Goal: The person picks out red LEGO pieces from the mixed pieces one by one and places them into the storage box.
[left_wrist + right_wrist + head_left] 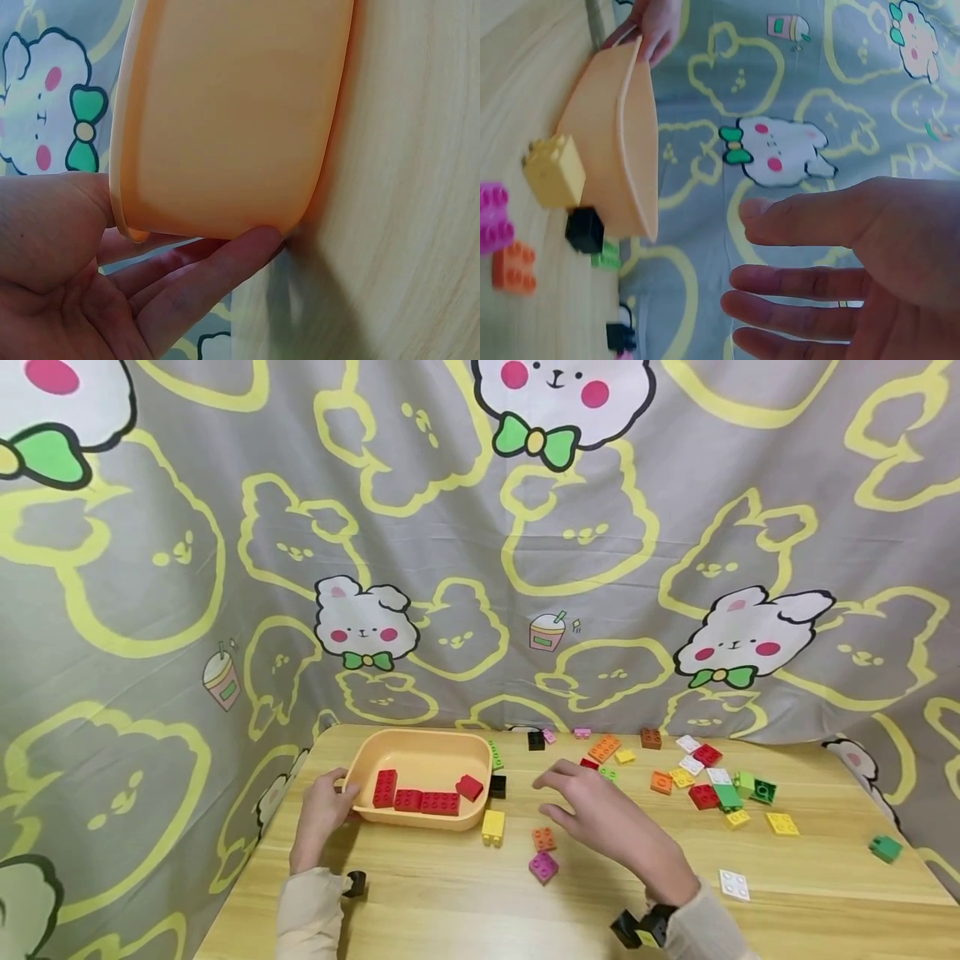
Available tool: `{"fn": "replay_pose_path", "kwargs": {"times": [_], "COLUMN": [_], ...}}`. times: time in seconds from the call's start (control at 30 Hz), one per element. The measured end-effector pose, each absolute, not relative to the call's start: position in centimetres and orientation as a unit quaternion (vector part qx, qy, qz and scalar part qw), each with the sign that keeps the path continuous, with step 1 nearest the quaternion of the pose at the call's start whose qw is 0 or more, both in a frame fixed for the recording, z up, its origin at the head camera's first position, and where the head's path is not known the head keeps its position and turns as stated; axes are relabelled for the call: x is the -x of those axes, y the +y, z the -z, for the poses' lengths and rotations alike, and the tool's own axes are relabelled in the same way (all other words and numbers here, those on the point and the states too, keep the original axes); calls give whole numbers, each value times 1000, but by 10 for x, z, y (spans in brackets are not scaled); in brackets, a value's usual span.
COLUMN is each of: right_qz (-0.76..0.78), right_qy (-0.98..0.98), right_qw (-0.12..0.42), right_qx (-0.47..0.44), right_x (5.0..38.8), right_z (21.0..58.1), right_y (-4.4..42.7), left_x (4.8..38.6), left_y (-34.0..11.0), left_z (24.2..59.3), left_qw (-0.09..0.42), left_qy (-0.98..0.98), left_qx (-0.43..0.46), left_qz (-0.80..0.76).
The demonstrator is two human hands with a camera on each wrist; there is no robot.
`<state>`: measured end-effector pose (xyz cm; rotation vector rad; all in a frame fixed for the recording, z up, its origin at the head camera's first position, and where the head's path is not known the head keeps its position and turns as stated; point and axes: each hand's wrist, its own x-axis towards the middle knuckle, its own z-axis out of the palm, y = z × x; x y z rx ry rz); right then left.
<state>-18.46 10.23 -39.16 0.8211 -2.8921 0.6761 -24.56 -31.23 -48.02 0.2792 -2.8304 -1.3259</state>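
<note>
Pale-orange oblong plastic tray (pixel 427 754) near the surface's (pixel 442 902) far left corner, gripped by my left fingers (pixel 214 277), red studded bricks (pixel 440 803) inside, my right fingers (pixel 791 313) spread wide

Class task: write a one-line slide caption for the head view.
A left hand holds an orange tray of red bricks; the empty right hand hovers above the table.

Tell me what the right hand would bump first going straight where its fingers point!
Probably the black building brick beside the orange tray, though the right hand might pass above it; height is unclear.
</note>
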Motion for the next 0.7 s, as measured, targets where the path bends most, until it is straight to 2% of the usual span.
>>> {"fn": "replay_pose_path", "kwargs": {"times": [0.23,0.7], "right_qz": [-228,-278], "right_qy": [-943,-944], "right_qw": [33,-38], "right_qx": [-239,-175], "right_x": [176,184], "right_z": [401,433], "right_y": [138,181], "left_x": [245,243], "left_y": [-312,-312], "left_z": [480,479], "left_qw": [-1,4], "left_qy": [-898,-900], "left_qx": [-84,-84], "left_qz": [431,429]}}
